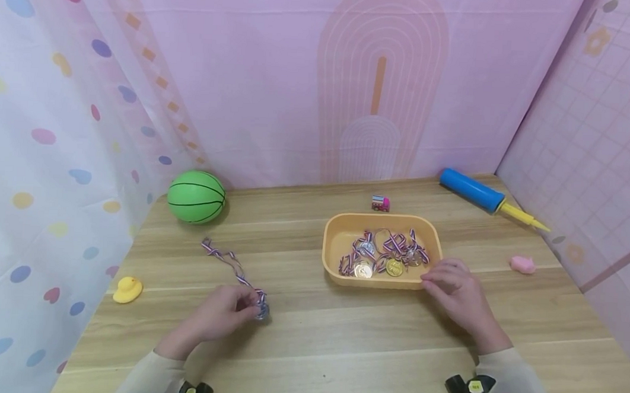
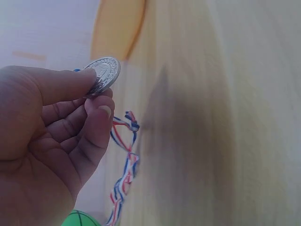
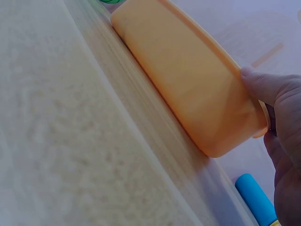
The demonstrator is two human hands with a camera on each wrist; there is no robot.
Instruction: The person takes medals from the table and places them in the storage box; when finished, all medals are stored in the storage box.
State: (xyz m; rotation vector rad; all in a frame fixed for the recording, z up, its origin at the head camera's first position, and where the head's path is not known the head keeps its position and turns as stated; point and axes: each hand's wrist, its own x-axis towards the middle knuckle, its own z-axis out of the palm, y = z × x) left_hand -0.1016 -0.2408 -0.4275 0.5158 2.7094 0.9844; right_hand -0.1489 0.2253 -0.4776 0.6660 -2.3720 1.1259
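My left hand [image 1: 225, 314] pinches a silver medal [image 2: 106, 75] between thumb and fingers, low over the table's left half. The medal's red, white and blue ribbon [image 1: 233, 266] trails away from the hand toward the green ball, twisted along its length. With thumb and fingers, my right hand [image 1: 462, 296] grips the near right corner of an orange basin [image 3: 188, 80]. Inside the basin lie several medals, among them a gold medal [image 1: 394, 267] and a silver medal [image 1: 367, 247], with their striped ribbons tangled around them.
A green ball [image 1: 196, 197] sits at the back left, a yellow duck [image 1: 128, 290] at the left edge. Behind the basin stands a small pink toy truck [image 1: 380, 203]. A blue pump [image 1: 472, 191] with yellow nozzle and a pink toy [image 1: 522, 265] lie at right.
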